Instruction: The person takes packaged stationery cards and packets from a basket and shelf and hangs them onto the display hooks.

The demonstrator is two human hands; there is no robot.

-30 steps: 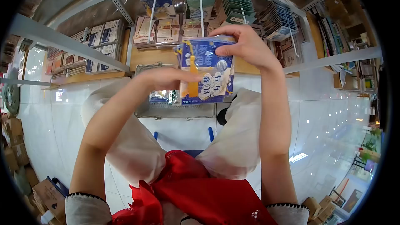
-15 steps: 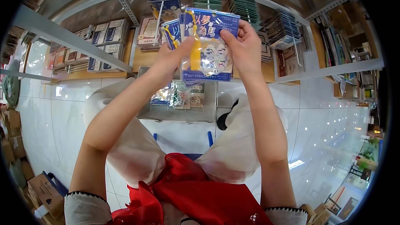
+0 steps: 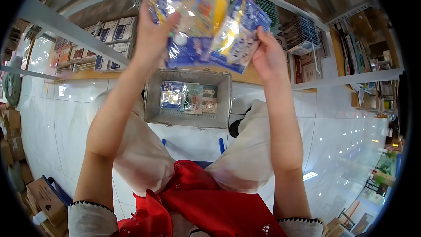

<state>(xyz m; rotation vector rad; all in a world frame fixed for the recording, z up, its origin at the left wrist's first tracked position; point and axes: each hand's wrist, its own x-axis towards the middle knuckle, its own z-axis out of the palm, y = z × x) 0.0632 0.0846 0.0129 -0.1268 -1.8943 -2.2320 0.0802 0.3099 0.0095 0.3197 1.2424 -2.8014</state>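
My left hand (image 3: 153, 35) grips several blue and yellow packets (image 3: 190, 26) in clear wrap, blurred by motion, up in front of the shelf. Between the thumb and fingers of my right hand (image 3: 268, 55) is another blue packet (image 3: 240, 33) with a yellow strip, tilted, its left edge against or overlapping the others. Below them a grey mesh basket (image 3: 187, 122) stands on the floor. Inside lie a blue packet (image 3: 172, 95), a green one (image 3: 193, 98) and a brownish one (image 3: 209, 99), side by side.
Green packets (image 3: 265, 11) and dark blue packets (image 3: 300, 33) hang from hooks on the rack. Boxed sets (image 3: 118, 37) fill the shelf at left. A metal rail (image 3: 351, 77) crosses at right. Cartons (image 3: 46, 199) stand at lower left.
The held packets have been spread into two groups. My left hand has risen up and left with several packets; my right hand has moved slightly right and down with one. The basket shows more fully.
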